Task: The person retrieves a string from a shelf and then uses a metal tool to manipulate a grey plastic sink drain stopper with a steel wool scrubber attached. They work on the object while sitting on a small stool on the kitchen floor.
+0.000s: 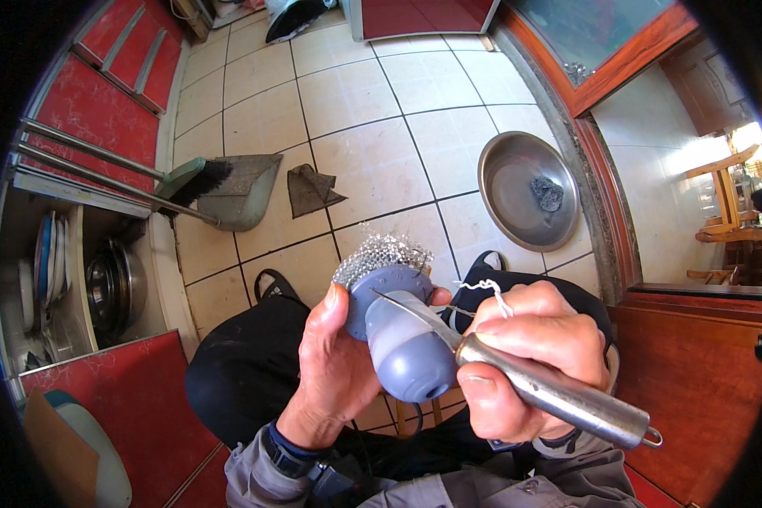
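Observation:
My left hand (337, 372) is wrapped round a scouring brush (413, 360) with a blue-grey and clear plastic handle, a flat round disc and a head of curly steel wire (383, 256). The wire head points away from me and the knob end of the handle faces me. In my right hand (538, 356) is a knife (559, 385) with a steel handle and a hanging ring at its end. Its narrow pointed blade lies across the brush handle, the tip at the disc. A white twisted string (491, 292) sticks out beside my right fingers.
On the tiled floor ahead right stands a steel basin (510, 195) with a dark scouring pad (547, 194) in it. A dustpan (250, 195) with a brush and a grey rag (310, 190) lie ahead left. An open cabinet with plates (51, 258) and pans is at left.

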